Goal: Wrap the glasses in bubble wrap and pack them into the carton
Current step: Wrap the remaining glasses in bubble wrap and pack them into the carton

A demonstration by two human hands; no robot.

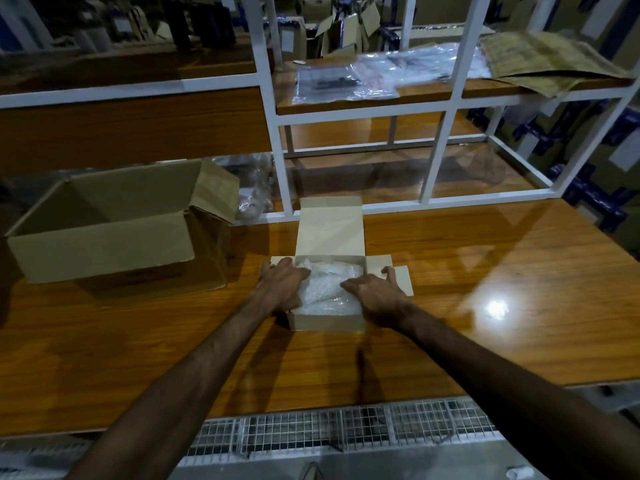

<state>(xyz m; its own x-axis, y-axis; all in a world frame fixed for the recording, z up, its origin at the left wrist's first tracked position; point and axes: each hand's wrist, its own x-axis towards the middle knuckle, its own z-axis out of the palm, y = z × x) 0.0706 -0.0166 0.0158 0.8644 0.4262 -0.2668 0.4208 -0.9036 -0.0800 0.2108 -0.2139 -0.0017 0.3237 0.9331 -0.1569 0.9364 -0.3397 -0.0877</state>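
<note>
A small open carton (327, 322) sits in the middle of the wooden table, its lid flap (329, 226) standing up at the far side. White bubble wrap (332, 289) fills the inside; any glasses in it are hidden. My left hand (282, 284) lies over the carton's left wall, fingers reaching onto the wrap. My right hand (375, 292) rests over the right wall, fingers pressing down on the wrap, thumb toward the side flap (401, 275).
A larger open cardboard box (104, 244) stands at the left. A white metal shelf frame (429, 181) rises behind the carton, with plastic sheets (346, 81) and flat cardboard (540, 60) on its upper shelf. More clear plastic (252, 188) lies behind the big box.
</note>
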